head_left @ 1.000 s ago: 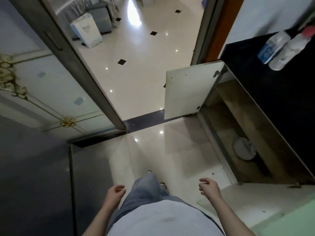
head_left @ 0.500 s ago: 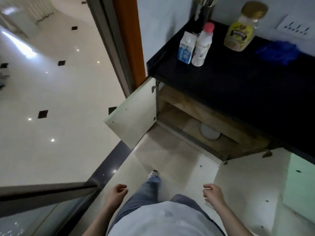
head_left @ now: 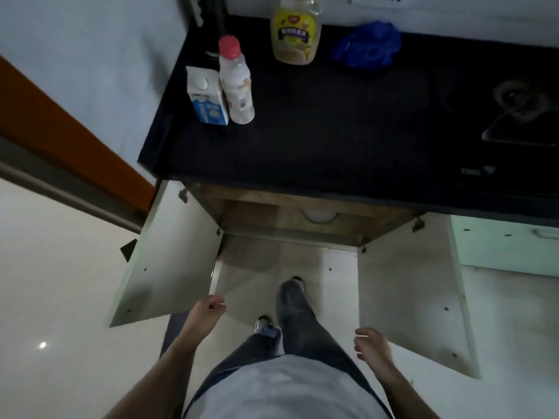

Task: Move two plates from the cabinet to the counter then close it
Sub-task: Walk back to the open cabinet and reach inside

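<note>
Swinging round, you now face the open cabinet (head_left: 251, 213) squarely; the white plates (head_left: 317, 215) sit deep inside, under the desk (head_left: 332, 131). Your left hand (head_left: 210, 308) and right hand (head_left: 370, 346) hang loosely curled, empty, so reaching in comes next.

Desk (head_left: 332, 131): flat black, no pattern. Carton (head_left: 207, 99): white with blue print. Bottle (head_left: 237, 86): whitish, pink-red cap. Jar (head_left: 295, 34): yellow label. Crumpled cloth (head_left: 367, 45): bright blue. 2 cabinet doors (head_left: 169, 267): off-white, small dark dots. Cabinet interior (head_left: 251, 214): brown wood. Plate (head_left: 317, 214): white. Neighbouring front (head_left: 499, 249): pale green. Floor (head_left: 60, 267): glossy cream. Door frame (head_left: 60, 122): orange-brown. Trousers (head_left: 302, 328): dark grey. Shirt (head_left: 284, 388): light grey.
</note>
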